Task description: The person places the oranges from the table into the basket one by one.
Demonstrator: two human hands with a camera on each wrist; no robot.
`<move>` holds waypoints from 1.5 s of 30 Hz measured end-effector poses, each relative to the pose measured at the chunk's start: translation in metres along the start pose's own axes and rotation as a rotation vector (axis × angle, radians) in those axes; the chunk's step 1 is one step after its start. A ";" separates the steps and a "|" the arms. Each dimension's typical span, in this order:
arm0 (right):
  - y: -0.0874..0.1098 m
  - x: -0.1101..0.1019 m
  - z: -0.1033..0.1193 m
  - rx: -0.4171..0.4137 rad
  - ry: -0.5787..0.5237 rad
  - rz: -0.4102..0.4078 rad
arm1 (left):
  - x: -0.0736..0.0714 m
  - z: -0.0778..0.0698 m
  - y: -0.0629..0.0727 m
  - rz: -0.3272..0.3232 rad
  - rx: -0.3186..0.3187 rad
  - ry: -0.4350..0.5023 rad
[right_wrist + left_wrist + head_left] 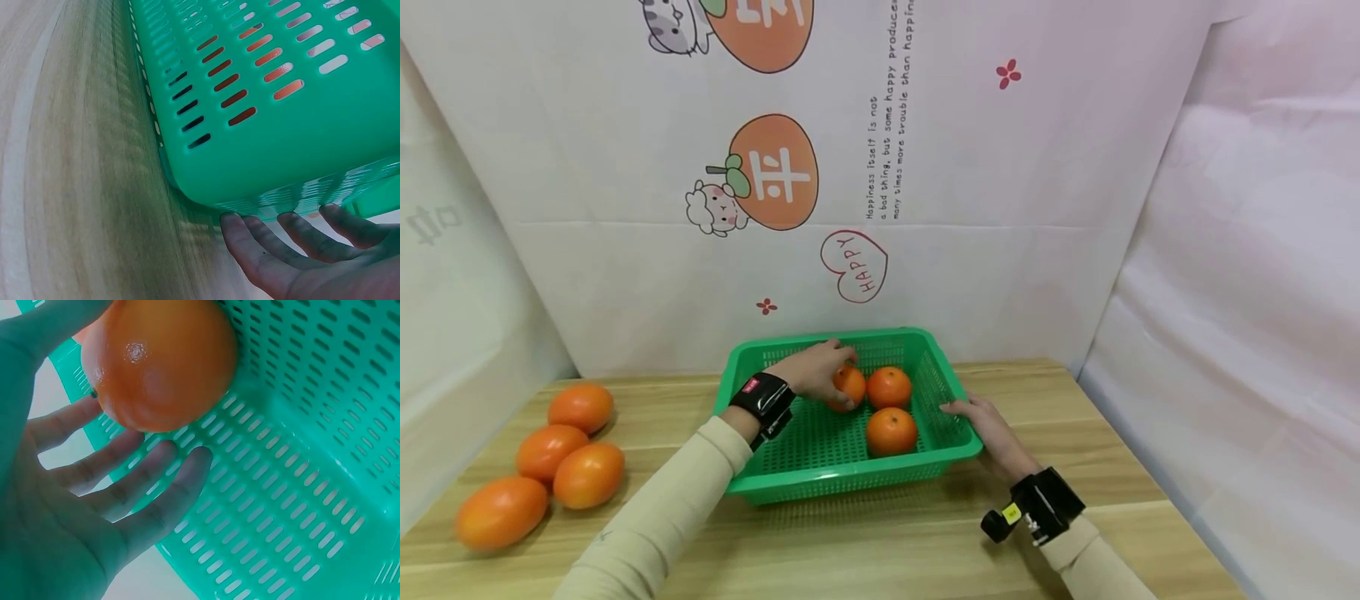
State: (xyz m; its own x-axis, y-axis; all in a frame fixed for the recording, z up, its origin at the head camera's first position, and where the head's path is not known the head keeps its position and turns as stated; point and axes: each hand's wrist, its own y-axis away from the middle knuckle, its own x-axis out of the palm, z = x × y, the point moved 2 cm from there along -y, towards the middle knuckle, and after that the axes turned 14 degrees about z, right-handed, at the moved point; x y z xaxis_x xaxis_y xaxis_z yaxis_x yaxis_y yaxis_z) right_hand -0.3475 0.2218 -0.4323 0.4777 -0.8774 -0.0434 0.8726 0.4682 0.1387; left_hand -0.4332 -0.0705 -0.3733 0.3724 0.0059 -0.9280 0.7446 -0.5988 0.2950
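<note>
Inside a green plastic basket (790, 478), my left hand (814, 371) pinches an orange (851, 385) between its thumb and fingers. The left wrist view shows this orange (165, 362) low over the slotted basket floor, with the thumb across its top and the fingertips at its lower side. Two more oranges lie beside it, one behind (890, 387) and one nearer the front (892, 432). My right hand (992, 433) holds the basket's right side, thumb over the rim. Its fingers (256, 250) press the outside of the wall in the right wrist view.
Several loose oranges (589, 475) lie in a group at the left of the wooden table (865, 554). A printed white cloth (1000, 250) hangs right behind the basket. White sheets (1262, 333) close off both sides.
</note>
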 end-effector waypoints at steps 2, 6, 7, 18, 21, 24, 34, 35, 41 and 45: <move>0.000 0.001 -0.001 0.005 -0.001 0.003 | 0.001 -0.001 0.005 -0.005 -0.004 -0.011; 0.000 0.002 -0.004 0.008 0.001 0.006 | 0.003 -0.002 0.013 -0.022 0.001 -0.029; 0.000 0.002 -0.004 0.007 0.002 0.006 | 0.003 -0.003 0.015 -0.028 0.001 -0.033; 0.000 0.004 -0.008 0.013 -0.007 0.000 | 0.002 -0.005 0.032 -0.137 -0.036 -0.131; 0.000 0.004 -0.007 0.009 -0.010 -0.009 | -0.001 -0.006 0.036 -0.187 -0.047 -0.162; 0.001 0.005 -0.006 0.008 -0.012 -0.007 | -0.005 -0.006 0.043 -0.223 -0.048 -0.163; 0.000 0.002 -0.003 0.004 -0.007 0.005 | -0.022 0.000 0.077 -0.312 -0.021 -0.126; 0.000 0.002 -0.002 0.005 -0.003 0.002 | -0.023 0.001 0.079 -0.319 -0.010 -0.123; -0.001 0.002 0.000 0.015 0.010 0.004 | -0.027 0.006 0.090 -0.333 0.011 -0.085; -0.001 0.003 0.000 0.009 0.006 0.007 | -0.027 0.007 0.095 -0.354 0.024 -0.096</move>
State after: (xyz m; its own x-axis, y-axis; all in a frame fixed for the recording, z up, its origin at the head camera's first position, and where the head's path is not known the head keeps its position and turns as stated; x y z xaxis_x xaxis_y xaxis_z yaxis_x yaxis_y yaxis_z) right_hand -0.3471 0.2188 -0.4324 0.4846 -0.8734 -0.0483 0.8683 0.4735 0.1479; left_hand -0.3764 -0.1333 -0.3221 0.0395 0.1417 -0.9891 0.8044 -0.5917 -0.0526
